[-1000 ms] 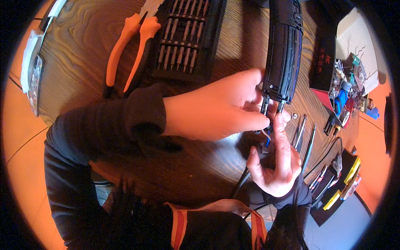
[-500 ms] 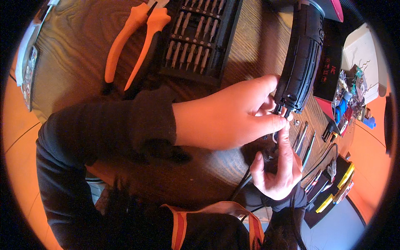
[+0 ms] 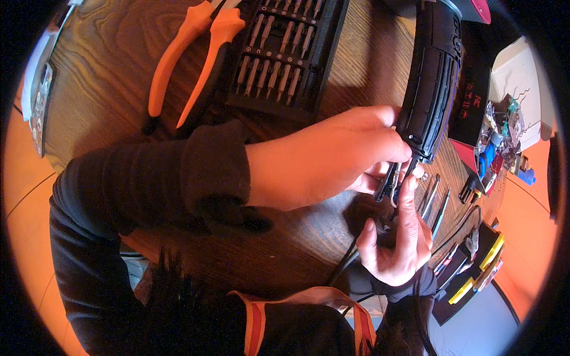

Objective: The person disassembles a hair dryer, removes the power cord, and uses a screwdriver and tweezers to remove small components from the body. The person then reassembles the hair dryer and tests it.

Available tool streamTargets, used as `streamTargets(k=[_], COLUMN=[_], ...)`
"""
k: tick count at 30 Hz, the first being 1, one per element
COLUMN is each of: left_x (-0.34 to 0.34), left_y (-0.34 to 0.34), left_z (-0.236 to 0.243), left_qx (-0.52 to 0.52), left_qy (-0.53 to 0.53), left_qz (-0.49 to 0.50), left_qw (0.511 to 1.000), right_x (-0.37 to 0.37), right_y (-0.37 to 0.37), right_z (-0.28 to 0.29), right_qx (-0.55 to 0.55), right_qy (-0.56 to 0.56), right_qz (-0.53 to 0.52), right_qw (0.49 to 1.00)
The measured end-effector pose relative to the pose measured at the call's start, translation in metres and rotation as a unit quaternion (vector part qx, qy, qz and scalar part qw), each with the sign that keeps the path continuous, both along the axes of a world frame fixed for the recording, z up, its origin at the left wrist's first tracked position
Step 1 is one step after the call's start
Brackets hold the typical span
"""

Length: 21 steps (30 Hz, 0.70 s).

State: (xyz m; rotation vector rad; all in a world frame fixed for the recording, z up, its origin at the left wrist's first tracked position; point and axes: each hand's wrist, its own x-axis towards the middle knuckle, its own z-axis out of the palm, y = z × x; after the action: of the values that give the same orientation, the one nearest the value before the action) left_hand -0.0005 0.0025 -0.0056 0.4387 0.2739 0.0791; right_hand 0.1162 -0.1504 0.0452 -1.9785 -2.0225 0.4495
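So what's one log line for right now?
left hand: gripping black plastic housing by its lower end | right hand: index extended toward that end | nearby: orange-handled pliers, screwdriver-bit tray

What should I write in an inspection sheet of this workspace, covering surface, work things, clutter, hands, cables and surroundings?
Surface: brown table, wood grain visible.
Work things: long black device, with thin black parts at its near end; exact type unclear.
Clutter: orange-handled pliers left of a bit tray; open box with jumbled small parts on the right.
Left hand: at the device's near end; grip partly hidden.
Right hand: index finger extended toward the thin parts, thumb apart.
Cables: black cable left of the right hand.
Surroundings: tiled floor on both sides, orange-lit.
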Motion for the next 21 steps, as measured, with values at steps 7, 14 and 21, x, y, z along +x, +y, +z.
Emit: streamTargets(k=[7, 14, 21], left_x=[0.003, 0.003, 0.001], left_y=[0.004, 0.007, 0.007], left_z=[0.001, 0.001, -0.004], left_qx=[-0.049, 0.041, -0.006], left_qy=[-0.003, -0.042, -0.054], left_qz=[0.018, -0.002, 0.001], left_qw=[0.999, 0.998, 0.999], right_x=[0.003, 0.031, 0.024], right_y=[0.001, -0.031, -0.062], right_z=[0.022, 0.063, 0.031], right_qx=[-0.068, -0.016, -0.023], right_qy=[-0.06, -0.142, -0.101], right_qz=[-0.039, -0.32, -0.319], right_qw=[0.995, 0.937, 0.942])
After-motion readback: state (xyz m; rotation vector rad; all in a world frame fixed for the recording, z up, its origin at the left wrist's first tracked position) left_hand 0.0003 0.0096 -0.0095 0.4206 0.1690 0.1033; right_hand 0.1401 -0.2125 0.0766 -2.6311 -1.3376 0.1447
